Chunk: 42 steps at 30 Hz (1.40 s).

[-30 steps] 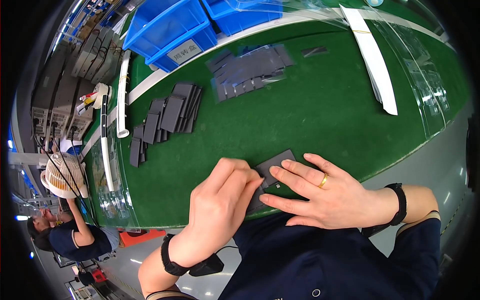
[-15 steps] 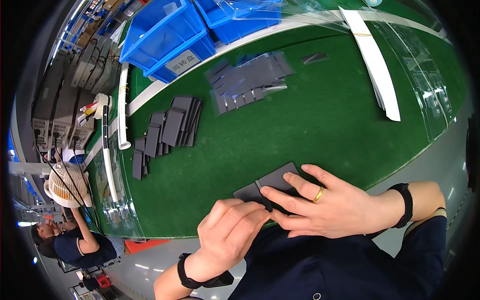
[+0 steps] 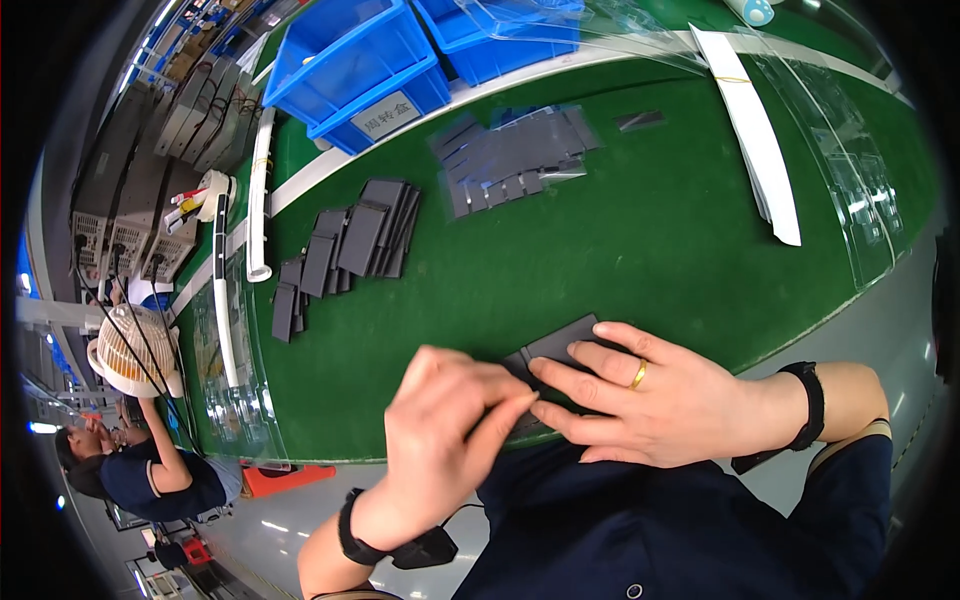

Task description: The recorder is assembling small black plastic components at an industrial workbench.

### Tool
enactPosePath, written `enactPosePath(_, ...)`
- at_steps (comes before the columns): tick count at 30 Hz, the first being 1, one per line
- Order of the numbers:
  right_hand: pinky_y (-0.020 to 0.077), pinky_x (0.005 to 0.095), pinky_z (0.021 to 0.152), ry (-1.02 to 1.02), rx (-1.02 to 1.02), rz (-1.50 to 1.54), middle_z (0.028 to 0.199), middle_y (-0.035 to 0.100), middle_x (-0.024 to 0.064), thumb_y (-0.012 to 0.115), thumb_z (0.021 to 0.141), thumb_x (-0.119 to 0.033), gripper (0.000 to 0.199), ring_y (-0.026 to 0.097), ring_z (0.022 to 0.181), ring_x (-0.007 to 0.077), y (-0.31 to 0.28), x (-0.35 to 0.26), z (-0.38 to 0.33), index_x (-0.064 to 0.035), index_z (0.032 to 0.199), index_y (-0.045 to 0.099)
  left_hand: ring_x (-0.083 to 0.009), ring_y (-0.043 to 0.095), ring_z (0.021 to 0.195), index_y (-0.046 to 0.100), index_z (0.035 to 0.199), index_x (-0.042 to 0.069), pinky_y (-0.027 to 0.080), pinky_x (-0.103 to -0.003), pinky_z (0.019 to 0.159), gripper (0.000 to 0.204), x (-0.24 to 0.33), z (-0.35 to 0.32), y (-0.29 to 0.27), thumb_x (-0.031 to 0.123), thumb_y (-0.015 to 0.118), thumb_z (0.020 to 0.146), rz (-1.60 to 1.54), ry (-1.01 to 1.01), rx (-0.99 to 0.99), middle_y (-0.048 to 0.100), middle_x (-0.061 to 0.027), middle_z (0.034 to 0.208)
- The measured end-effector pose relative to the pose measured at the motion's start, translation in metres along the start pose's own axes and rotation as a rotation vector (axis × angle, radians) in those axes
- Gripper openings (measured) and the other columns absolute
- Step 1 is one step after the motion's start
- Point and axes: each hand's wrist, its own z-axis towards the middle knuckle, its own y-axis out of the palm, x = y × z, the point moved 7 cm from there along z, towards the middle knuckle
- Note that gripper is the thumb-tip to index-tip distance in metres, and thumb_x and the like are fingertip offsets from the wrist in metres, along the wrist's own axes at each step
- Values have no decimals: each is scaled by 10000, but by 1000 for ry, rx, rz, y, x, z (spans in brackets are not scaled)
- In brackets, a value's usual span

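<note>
A flat dark grey panel [image 3: 563, 338] with a seam across it lies at the near edge of the green table. My right hand [image 3: 650, 400], wearing a gold ring, rests over it with its fingers stretched out and pressing on its surface. Beside those fingertips my left hand [image 3: 445, 425] is closed in a pinch at the panel's near left part. What the pinch holds, if anything, is too small to make out. Both hands cover much of the panel.
Overlapping dark grey rectangular blocks [image 3: 362, 238] lie to the left. Dark pieces in clear film [image 3: 520, 155] and a small dark strip [image 3: 640, 121] lie farther back. Blue bins [image 3: 345, 60] stand behind, white strips [image 3: 745, 130] at right. A fan [image 3: 138, 350] and another person [image 3: 150, 475] are at left.
My left hand has turned and lifted slightly, its thumb and finger still pinched near the panel. The right hand stays on the panel. The whole view has shifted a little.
</note>
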Motion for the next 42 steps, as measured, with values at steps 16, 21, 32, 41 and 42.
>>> enactPosePath(16,364,440,1097,103,33,233,1325,477,105,654,872,-403,561,453,1246,281,1,5,-5,-165,1354,493,-190,577,657,686,825,18,453,-304,554,69,-29,15,11,37,748,803,-185,-291,-79,623,-58,762)
enactPosePath(21,366,434,1096,93,30,201,1280,486,78,653,872,-408,561,451,1245,274,3,4,-5,-174,1357,494,-65,517,581,708,836,21,355,-212,449,50,-28,15,11,25,750,809,-139,-267,-90,645,-21,799)
enactPosePath(32,378,455,1081,71,62,88,1405,446,-25,637,877,-423,518,448,1252,272,5,2,-8,-188,1331,550,-82,590,633,702,838,4,405,-217,459,48,-29,17,14,6,740,810,-131,-267,-107,648,-42,793)
enactPosePath(41,412,456,1051,48,80,31,1388,485,-17,632,881,-391,462,484,1225,263,4,0,-5,-185,1292,577,-94,597,643,695,835,-6,417,-225,464,51,-28,17,14,2,739,809,-128,-263,-108,648,-50,790)
enactPosePath(42,412,456,1051,48,79,30,1388,485,-17,632,881,-391,462,484,1225,263,3,0,-5,-185,1292,577,-94,597,642,694,834,-7,417,-226,464,52,-28,18,14,2,739,809,-125,-258,-107,648,-51,789)
